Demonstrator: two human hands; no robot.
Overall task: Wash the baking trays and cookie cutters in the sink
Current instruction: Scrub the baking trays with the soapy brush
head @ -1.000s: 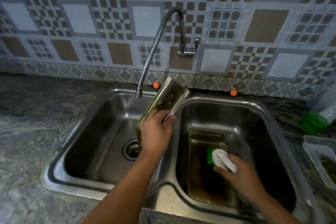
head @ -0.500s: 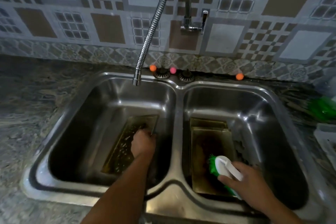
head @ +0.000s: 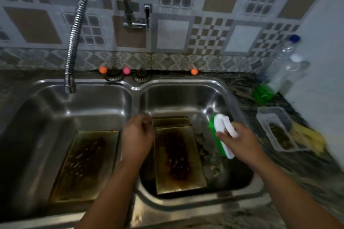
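A stained gold baking tray (head: 83, 165) lies flat in the left basin of the steel double sink (head: 135, 87). In the right basin a stack of similar trays (head: 176, 158) lies with a burnt one on top; dark small pieces (head: 210, 161), perhaps cookie cutters, lie beside it. My left hand (head: 137, 135) hovers over the divider at the stack's left edge, fingers loosely curled, holding nothing. My right hand (head: 240, 141) grips the white handle of a green-bristled scrub brush (head: 219, 132) above the right side of the right basin.
A flexible tap spout (head: 70, 83) hangs over the left basin, with no water visible. On the right counter stand a clear bottle (head: 284, 67), a green item (head: 264, 93) and a plastic container (head: 279, 130) with a yellow cloth beside it. The tiled wall rises behind the sink.
My left hand laid the tray flat in the left basin, let go, and moved right to the divider. My right hand lifted the brush off the stacked trays toward the right.
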